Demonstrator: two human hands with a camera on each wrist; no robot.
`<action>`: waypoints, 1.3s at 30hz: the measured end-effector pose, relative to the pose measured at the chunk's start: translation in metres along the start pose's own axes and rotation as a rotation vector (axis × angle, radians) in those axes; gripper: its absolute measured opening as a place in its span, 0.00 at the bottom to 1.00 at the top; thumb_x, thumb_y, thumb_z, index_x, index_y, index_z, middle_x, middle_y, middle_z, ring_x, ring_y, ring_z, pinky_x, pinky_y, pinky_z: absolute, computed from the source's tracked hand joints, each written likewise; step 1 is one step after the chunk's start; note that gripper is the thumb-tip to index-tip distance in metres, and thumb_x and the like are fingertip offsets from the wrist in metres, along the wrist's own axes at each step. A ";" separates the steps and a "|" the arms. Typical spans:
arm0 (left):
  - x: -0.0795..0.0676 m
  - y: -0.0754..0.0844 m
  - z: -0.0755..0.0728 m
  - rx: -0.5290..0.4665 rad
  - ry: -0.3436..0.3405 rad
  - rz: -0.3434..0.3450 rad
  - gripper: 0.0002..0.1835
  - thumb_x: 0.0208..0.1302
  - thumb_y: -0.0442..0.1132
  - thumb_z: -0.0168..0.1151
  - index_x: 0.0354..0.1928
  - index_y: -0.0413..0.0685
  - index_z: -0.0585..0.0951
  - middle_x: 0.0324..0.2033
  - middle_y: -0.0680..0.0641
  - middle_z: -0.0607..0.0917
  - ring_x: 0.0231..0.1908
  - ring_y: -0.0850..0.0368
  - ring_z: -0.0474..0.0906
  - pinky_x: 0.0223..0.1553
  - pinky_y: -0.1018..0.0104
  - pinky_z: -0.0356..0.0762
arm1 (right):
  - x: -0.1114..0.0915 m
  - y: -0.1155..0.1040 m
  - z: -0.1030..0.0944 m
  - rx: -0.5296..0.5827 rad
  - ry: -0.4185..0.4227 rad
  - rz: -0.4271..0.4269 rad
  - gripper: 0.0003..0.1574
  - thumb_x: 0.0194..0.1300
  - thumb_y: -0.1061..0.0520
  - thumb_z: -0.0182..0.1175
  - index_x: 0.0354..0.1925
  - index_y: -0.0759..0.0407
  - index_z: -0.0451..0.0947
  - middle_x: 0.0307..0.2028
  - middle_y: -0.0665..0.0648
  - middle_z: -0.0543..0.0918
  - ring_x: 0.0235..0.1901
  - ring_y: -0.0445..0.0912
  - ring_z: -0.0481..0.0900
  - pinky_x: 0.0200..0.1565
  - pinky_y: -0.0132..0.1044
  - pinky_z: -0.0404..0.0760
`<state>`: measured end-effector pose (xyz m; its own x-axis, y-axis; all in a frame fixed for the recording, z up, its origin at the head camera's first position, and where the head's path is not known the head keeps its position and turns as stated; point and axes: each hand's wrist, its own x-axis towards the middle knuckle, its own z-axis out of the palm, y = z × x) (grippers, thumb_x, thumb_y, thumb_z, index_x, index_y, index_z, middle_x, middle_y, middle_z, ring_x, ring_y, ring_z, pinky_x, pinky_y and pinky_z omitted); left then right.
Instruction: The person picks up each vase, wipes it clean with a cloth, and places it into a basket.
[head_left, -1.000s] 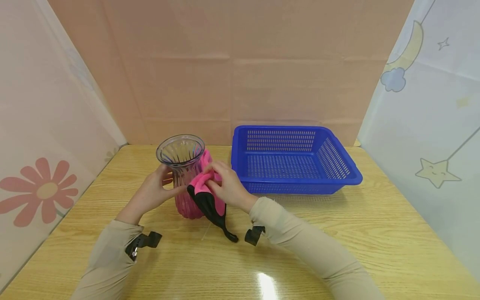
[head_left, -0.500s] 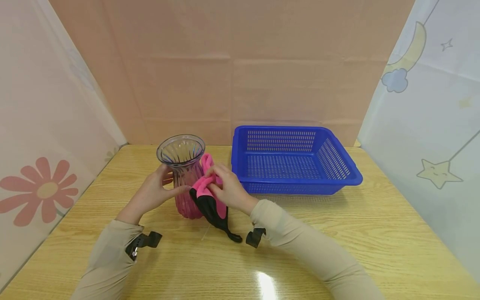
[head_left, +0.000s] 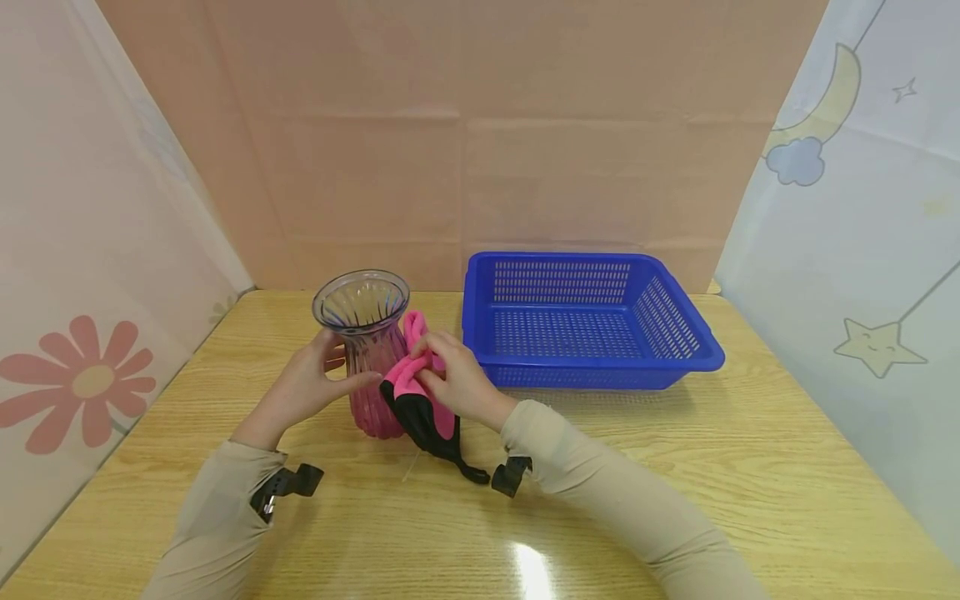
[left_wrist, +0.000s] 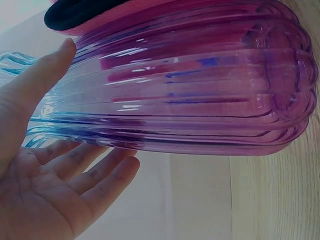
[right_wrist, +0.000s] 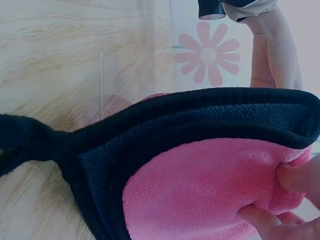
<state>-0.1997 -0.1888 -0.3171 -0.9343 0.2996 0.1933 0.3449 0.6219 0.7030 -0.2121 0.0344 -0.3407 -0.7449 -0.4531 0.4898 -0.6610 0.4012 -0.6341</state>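
Note:
A ribbed glass vase (head_left: 365, 354), pink at the base and bluish at its flared rim, stands upright on the table. My left hand (head_left: 300, 385) holds it from the left below the rim; in the left wrist view the thumb lies along one side and the fingers (left_wrist: 115, 175) are on the opposite side. Between thumb and fingertips, my right hand (head_left: 463, 382) pinches a plush pink cloth (right_wrist: 195, 185) with black edging and a black loop. The cloth lies folded against the vase's right side, its loop hanging toward the table. Part of the vase is hidden behind it.
A blue plastic basket (head_left: 585, 364) with slotted walls stands to the right of the vase, close behind the right hand. The wooden table (head_left: 420, 533) runs back to a tan cloth backdrop (head_left: 480, 167), with patterned curtains on both sides.
The right hand has shifted slightly right and down with the cloth, whose black loop has swung a little to the right. The left hand and the vase have stayed in place.

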 end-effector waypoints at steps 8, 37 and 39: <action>0.000 0.000 0.000 -0.004 0.000 0.000 0.45 0.54 0.48 0.68 0.68 0.42 0.56 0.63 0.32 0.68 0.57 0.31 0.71 0.55 0.41 0.74 | 0.001 0.000 0.000 0.012 0.010 -0.002 0.06 0.60 0.67 0.59 0.35 0.61 0.72 0.39 0.61 0.78 0.43 0.51 0.75 0.44 0.47 0.84; 0.000 0.000 -0.001 0.010 0.019 0.044 0.39 0.55 0.37 0.67 0.65 0.37 0.58 0.60 0.29 0.70 0.57 0.31 0.71 0.55 0.41 0.73 | 0.020 -0.024 -0.013 0.117 0.049 0.026 0.06 0.60 0.69 0.57 0.37 0.62 0.73 0.43 0.61 0.78 0.48 0.51 0.77 0.46 0.35 0.84; 0.000 -0.001 -0.001 0.010 0.018 0.046 0.39 0.55 0.36 0.67 0.66 0.37 0.58 0.60 0.29 0.70 0.58 0.31 0.70 0.56 0.41 0.73 | 0.021 -0.025 -0.014 0.111 0.061 0.019 0.06 0.60 0.69 0.57 0.37 0.63 0.73 0.43 0.61 0.78 0.48 0.51 0.77 0.46 0.37 0.84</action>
<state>-0.2002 -0.1904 -0.3170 -0.9189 0.3149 0.2375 0.3882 0.6150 0.6864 -0.2122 0.0259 -0.3067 -0.7637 -0.3952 0.5105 -0.6350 0.3172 -0.7044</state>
